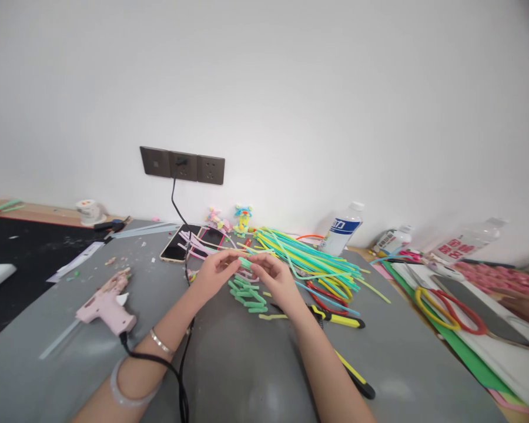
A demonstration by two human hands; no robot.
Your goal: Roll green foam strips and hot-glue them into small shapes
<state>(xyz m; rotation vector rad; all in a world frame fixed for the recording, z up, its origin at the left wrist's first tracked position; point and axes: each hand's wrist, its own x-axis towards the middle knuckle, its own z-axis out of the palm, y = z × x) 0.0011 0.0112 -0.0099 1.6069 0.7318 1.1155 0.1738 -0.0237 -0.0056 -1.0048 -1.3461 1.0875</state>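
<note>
Both hands meet over the middle of the grey table. My left hand (pixel 218 271) pinches the left end of a small green piece (pixel 245 262) that looks like folded pipe cleaner. At its other end are the closed thumb and fingers of my right hand (pixel 271 275). Just beneath them lies a loose group of short green pipe cleaner pieces (pixel 249 296). A bundle of long yellow and turquoise pipe cleaners (pixel 308 255) spreads behind and to the right. Yellow-handled pliers (pixel 341 319) rest beside my right wrist, partly hidden by it.
A pink glue gun (pixel 108 305) lies at left, its black cord (pixel 183 376) running under my left forearm. Phones (pixel 180 244), small pipe cleaner figures (pixel 243 218) and a water bottle (pixel 341 229) are at the back. Scissors (pixel 445 308) and a person's hand (pixel 522 308) are at right.
</note>
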